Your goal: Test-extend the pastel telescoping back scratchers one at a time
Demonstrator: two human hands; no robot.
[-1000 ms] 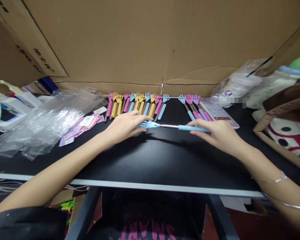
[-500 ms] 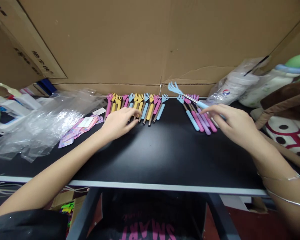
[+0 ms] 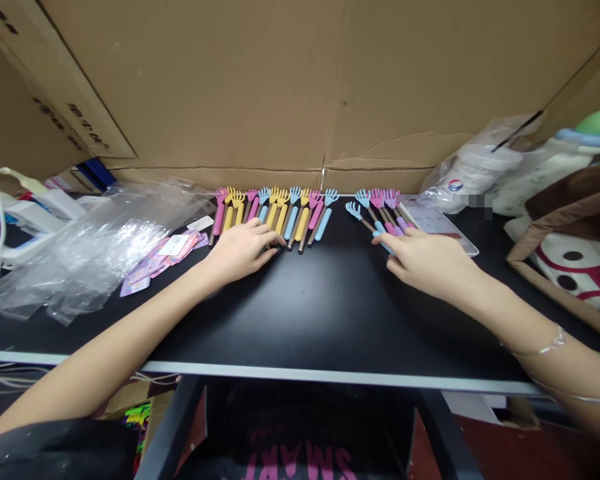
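My right hand [image 3: 427, 260] grips the handle of a blue back scratcher [image 3: 356, 215], low over the table, its claw head pointing to the upper left. It lies at the left side of a small group of back scratchers with blue, pink and purple heads [image 3: 377, 199]; my fingers cover part of their handles. To the left, my left hand [image 3: 245, 252] rests at the lower ends of a row of yellow, pink and blue back scratchers [image 3: 303, 223]. Its fingers are loosely bent, with thumb and forefinger apart, and I see nothing held in them.
A phone [image 3: 437, 223] lies beside the right group. Farther right are a bagged cup [image 3: 480, 173] and a brown-handled bag [image 3: 575, 267]. Clear plastic wrappers [image 3: 90, 240] and colourful cards [image 3: 163, 257] lie at left. A cardboard wall [image 3: 280, 87] stands behind the black table [image 3: 290, 320].
My right hand has moved left and down, lowering the blue back scratcher from above the right group to its left side. The phone now shows. My left hand has barely moved.
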